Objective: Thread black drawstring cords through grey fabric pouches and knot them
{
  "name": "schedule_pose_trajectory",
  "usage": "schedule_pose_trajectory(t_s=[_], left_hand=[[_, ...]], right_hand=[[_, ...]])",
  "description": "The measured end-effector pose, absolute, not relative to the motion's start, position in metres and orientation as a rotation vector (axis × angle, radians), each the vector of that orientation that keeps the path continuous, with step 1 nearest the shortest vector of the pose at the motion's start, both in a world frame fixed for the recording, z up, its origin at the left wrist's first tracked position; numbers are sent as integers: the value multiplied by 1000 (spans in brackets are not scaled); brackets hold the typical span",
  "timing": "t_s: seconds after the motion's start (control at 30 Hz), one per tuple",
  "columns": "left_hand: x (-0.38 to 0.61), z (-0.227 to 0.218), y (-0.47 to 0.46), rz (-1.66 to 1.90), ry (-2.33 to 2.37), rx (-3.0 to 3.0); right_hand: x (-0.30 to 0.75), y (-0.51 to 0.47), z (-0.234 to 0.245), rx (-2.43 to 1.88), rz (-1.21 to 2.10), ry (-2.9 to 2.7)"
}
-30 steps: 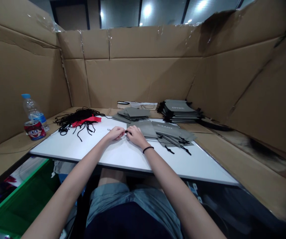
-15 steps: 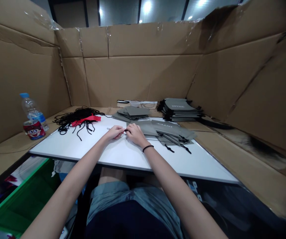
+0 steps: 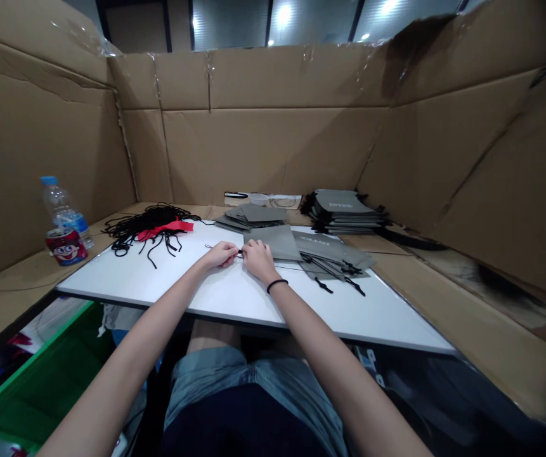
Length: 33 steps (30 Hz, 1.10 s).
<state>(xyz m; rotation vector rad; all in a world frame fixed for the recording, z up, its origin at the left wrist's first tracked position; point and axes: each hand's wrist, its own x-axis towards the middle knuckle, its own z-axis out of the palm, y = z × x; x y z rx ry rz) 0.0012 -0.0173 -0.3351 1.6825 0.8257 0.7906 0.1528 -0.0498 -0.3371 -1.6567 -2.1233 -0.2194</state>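
Observation:
My left hand [image 3: 222,255] and my right hand [image 3: 258,259] meet over the white board [image 3: 158,282], fingers pinched. Between them runs a thin black cord [image 3: 240,252], gripped from both sides; a small dark piece on it is partly hidden by my fingertips. Just beyond my right hand lies a flat grey pouch [image 3: 279,243]. Beside that, to the right, grey drawstring pouches [image 3: 323,246] printed with white letters overlap, their black cords and knotted ends trailing toward me.
Black cords [image 3: 146,222] with a red strip [image 3: 165,229] lie heaped at the left. Grey pouches [image 3: 258,216] are piled at the back; a taller stack [image 3: 342,209] stands right of them. A bottle [image 3: 66,212] and can [image 3: 66,246] stand far left. Cardboard walls [image 3: 273,146] enclose the board.
My right hand has shifted slightly, its wrist a little further left. Both hands still pinch the cord at about the same place. The pouches and cord heap have not moved.

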Motion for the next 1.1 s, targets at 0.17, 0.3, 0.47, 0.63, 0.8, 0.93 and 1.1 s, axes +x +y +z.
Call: schedule_pose_trajectory(t_s=[0.17,0.3,0.47,0.63,0.8,0.93,1.1], left_hand=[[2,-335,-15,818,847,1606],[2,-331,-20,816,807,1610],[3,-327,-27,814,787,1688],[2,-327,-23,828,788,1559],[0,-327,-19,879,880,1453],[1,-327,-21,900,930,1480],[1,-331,-19,891,911,1550]], right_hand=[[142,-49,-341,-1778,-144,-1983],[139,-50,-340,-1816,-91,-1920],[139,-50,-339,-1825,-123,-1887],[149,-50,-339,-1634,-336,-1944],[156,-52,-337,-1542,-413,-1940],[153,-52,-338,-1494,-431,-1998],[152,-51,-338,-1503,-442,-2017]])
